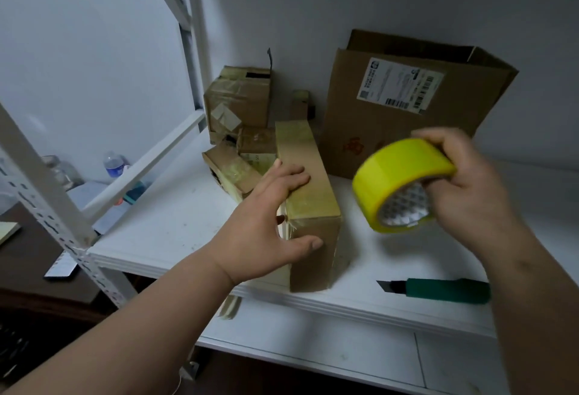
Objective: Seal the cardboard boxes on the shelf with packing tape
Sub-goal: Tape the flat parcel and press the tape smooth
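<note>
Cardboard box (308, 194) stands narrow side up near the front edge of the white shelf (175, 225), top face already covered in yellowish tape. My left hand (266, 225) is on it: fingers (291, 177) straight and spread, lying flat over the top left edge, thumb (305, 242) stretched out against the front face. No curl, just pressing and steadying.

My right hand (470, 188) holds the roll of yellow tape (401, 184) in the air just right of the box, clear of the shelf. Fingers are curled over the roll's outer band, thumb hooked into the core. That hand is motion-blurred, so exact finger positions are hard to read, and I can't make out a loose tape end.

Green-handled utility knife (438, 290) lies flat at the shelf front, below the roll, blade pointing left, untouched.

Behind the box: a pile of small taped boxes (238, 125) at the back left, edges overlapping so I can't count them reliably. Back right, a large open box (404, 106) with a shipping label leans against the wall; its lower part is hidden by the roll and my right hand. Label text unreadable.

Strips of tape (230, 305) hang below the shelf edge under my left forearm, partly hidden. Through the rack frame at left, a water bottle (112, 164) and other blurry items sit on a lower dark surface (34, 269), cut off by the frame.
</note>
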Action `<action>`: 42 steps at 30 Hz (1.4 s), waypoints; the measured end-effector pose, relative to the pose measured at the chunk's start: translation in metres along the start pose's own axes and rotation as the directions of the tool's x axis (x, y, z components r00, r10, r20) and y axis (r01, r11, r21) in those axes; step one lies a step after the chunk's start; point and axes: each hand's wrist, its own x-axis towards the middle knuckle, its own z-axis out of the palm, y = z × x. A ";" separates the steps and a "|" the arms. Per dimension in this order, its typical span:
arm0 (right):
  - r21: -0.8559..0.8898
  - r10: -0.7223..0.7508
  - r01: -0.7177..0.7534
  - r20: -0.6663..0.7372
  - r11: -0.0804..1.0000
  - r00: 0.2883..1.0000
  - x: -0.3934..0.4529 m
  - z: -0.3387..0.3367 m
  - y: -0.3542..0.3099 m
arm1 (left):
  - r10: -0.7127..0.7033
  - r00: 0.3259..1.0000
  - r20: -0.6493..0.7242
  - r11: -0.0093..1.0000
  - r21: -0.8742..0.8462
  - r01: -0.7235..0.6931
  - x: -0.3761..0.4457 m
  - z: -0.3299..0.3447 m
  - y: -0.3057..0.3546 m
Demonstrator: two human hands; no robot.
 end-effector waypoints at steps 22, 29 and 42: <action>0.379 0.096 -0.185 0.243 0.907 0.965 -0.005 0.018 0.000 | -0.508 0.846 0.161 0.164 -0.946 0.279 -0.008 0.015 0.017; 0.369 0.042 -0.201 0.396 0.908 0.917 -0.012 0.059 -0.001 | -0.508 0.844 0.171 0.553 -0.686 0.472 -0.042 0.005 -0.012; 0.509 0.095 -0.476 0.606 0.717 0.790 -0.032 0.108 0.011 | -0.330 0.911 0.247 0.893 -0.231 0.386 -0.053 -0.002 -0.042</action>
